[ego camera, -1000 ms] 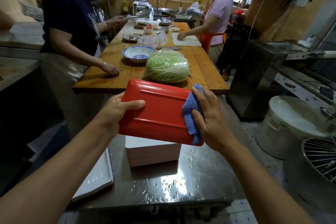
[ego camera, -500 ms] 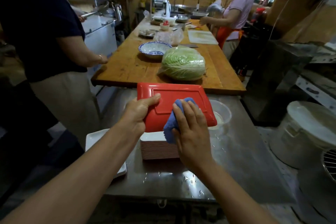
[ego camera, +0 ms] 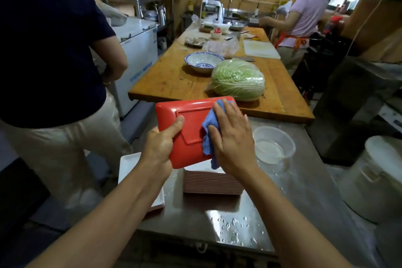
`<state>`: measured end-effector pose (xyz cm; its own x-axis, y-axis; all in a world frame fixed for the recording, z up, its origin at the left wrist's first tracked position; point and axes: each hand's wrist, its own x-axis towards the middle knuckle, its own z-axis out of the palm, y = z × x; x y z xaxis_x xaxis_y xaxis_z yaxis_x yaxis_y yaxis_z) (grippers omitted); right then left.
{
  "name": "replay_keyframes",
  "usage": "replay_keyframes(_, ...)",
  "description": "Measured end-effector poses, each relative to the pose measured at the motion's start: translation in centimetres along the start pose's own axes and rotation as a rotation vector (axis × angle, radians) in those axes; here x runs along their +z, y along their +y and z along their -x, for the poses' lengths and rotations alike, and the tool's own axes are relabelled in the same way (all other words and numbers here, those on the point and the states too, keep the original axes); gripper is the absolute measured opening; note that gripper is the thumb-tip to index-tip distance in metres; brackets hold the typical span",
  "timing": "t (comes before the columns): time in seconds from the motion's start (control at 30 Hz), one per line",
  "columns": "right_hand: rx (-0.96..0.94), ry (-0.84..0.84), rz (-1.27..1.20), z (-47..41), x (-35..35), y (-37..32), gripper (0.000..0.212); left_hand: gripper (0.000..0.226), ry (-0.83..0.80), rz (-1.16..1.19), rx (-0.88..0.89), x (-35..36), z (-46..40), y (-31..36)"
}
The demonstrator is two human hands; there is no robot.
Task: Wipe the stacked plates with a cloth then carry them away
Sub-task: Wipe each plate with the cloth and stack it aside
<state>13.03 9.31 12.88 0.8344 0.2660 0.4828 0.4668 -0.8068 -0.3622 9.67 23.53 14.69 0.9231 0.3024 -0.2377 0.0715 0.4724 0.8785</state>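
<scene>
Wiping is going on above the steel counter (ego camera: 304,191): the left hand (ego camera: 158,150) is gripping a red plate (ego camera: 191,124) by its near-left edge, thumb lying across the underside and the remaining fingers hidden behind it. The plate is being held in the air, tipped up so that its back with the raised foot ring is facing the wearer, probably because that face is the one being dried and the tilt gives the cloth something firm to push against. The right hand (ego camera: 233,137) is pressing a blue cloth (ego camera: 208,130) flat onto the plate's right half, fingers straight and spread rather than curled, which spreads the pressure over a wide patch.

Rectangular in outline, the plate is lying with its long axis running roughly left to right across the view, slightly skewed, its far edge lifted toward the wooden table (ego camera: 174,78) beyond. Directly beneath it the stack of plates (ego camera: 212,183) is sitting on the counter, so the lifted one can drop straight back. One white plate (ego camera: 128,165) is resting apart, to the stack's left, at the counter edge. A clear plastic bowl (ego camera: 273,143) is standing just right of the stack, and water drops are beading on the near steel.
</scene>
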Motion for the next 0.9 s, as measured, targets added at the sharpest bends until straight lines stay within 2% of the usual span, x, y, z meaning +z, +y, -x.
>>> replay_keyframes(0.17, 0.127, 0.042, -0.177, 0.5, 1.3, 2.1, 0.054, 0.013, 0.022, 0.016, -0.025, -2.3, 0.1, 0.5)
replay_keyframes(0.33, 0.277, 0.085, -0.463, 1.1, 2.9, 2.2, 0.021, 0.013, 0.032, 0.001, -0.036, -5.2, 0.1, 0.8)
replay_keyframes(0.43, 0.363, 0.023, -0.520, 1.3, 3.7, 2.2, 0.022, 0.011, 0.051, -0.026, -0.035, -7.1, 0.0, 1.0)
replay_keyframes(0.57, 0.447, 0.023, -0.542, 1.9, 4.9, 2.1, 0.005, 0.021, 0.027, -0.134, 0.122, -10.0, -0.5, 1.6)
replay_keyframes(0.63, 0.488, 0.022, -0.563, 1.9, 5.4, 2.1, 0.006, 0.013, 0.086, -0.395, 0.323, -11.5, -1.0, 1.7)
replay_keyframes(0.7, 0.499, -0.032, -0.575, 1.9, 5.9, 2.1, 0.008, 0.012, 0.113, -0.788, 0.516, -13.0, -1.7, 1.1)
replay_keyframes(0.8, 0.503, -0.125, -0.620, 2.1, 6.8, 2.1, 0.010, 0.014, 0.005, -1.214, 0.663, -14.4, -2.0, -1.1)
replay_keyframes(0.9, 0.490, -0.130, -0.629, 2.3, 7.4, 2.2, 0.004, 0.012, -0.132, -1.524, 0.793, -15.2, -1.9, -3.6)
